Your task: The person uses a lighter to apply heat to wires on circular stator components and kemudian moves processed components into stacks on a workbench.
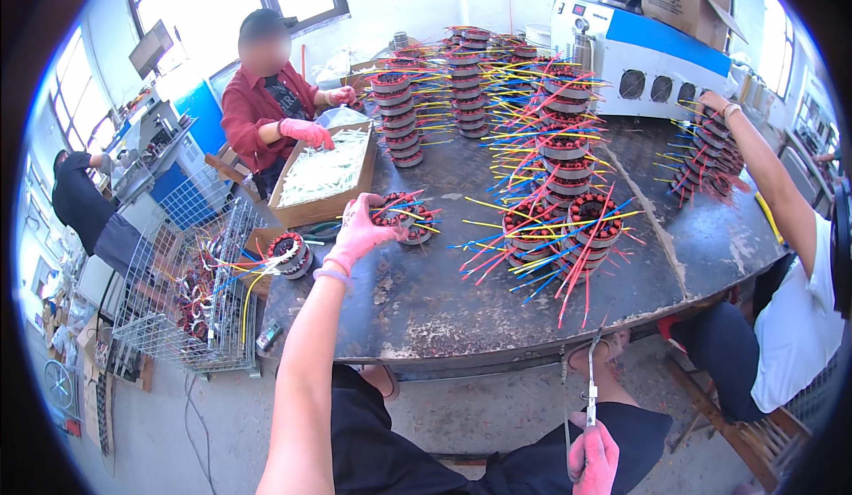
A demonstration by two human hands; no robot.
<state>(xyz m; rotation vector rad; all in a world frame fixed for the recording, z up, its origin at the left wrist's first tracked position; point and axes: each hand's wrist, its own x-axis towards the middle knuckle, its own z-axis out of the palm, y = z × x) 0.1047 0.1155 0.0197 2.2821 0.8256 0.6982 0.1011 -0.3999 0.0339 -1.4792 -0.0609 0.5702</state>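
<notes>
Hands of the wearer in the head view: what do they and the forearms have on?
Both hands wear thin pink gloves: the left hand and the right hand. A pale lilac band circles the left wrist at the glove's cuff. The forearms are bare, with no sleeves in view.

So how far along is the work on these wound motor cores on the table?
Looks done: tall stacks of cores with coloured wires stand on the table. In hand: the left hand rests on a single core; the right hand holds scissors below the table edge. Left: more cores sit in the wire basket, and one lies at the table's corner.
</notes>
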